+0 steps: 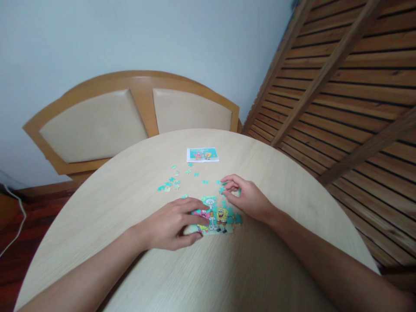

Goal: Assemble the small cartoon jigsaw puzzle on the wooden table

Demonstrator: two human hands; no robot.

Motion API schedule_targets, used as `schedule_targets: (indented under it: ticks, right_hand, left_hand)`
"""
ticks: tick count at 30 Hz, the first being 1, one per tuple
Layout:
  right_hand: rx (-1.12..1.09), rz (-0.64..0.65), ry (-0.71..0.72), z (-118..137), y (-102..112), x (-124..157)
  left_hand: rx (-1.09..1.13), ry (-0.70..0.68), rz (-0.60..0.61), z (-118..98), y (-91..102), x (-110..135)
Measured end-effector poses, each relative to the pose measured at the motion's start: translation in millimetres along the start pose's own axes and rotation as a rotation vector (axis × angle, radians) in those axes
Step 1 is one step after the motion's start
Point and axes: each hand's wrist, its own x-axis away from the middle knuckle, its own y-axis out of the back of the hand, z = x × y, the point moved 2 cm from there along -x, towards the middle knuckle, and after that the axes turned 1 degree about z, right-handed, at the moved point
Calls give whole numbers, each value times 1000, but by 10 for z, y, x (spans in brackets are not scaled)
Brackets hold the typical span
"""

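Observation:
A partly joined cartoon jigsaw puzzle (212,216) lies on the round table in front of me, with pink, white and yellow figures on a turquoise ground. My left hand (177,221) rests over its left side, fingers stretched out and apart, covering some of the picture. Just beyond the puzzle's upper right edge is my right hand (245,195), its thumb and fingers curled together at a small turquoise puzzle piece (222,190). Another loose piece (218,182) lies by the tips of its forefinger.
Several loose turquoise pieces (171,181) are scattered at the left, beyond my left hand. A picture sheet (203,155) showing the cartoon lies farther back on the pale table (279,182). Behind stands a padded bench back (191,108), and slatted wood (341,78) is at the right.

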Motion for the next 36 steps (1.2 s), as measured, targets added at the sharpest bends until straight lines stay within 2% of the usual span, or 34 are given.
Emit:
schedule_targets:
  ticks: [8, 18, 24, 36]
  right_hand:
    - [67, 25, 70, 64, -33, 7]
    - [169, 175, 267, 53, -89, 4]
    - [236, 231, 297, 36, -106, 38]
    - [254, 240, 319, 19, -103, 43]
  left_hand:
    - [-1, 9, 4, -7, 3, -2]
    - [14, 2, -10, 2, 8, 5]
    - [1, 14, 9, 8, 2, 10]
    - [11, 17, 1, 0, 5, 5]
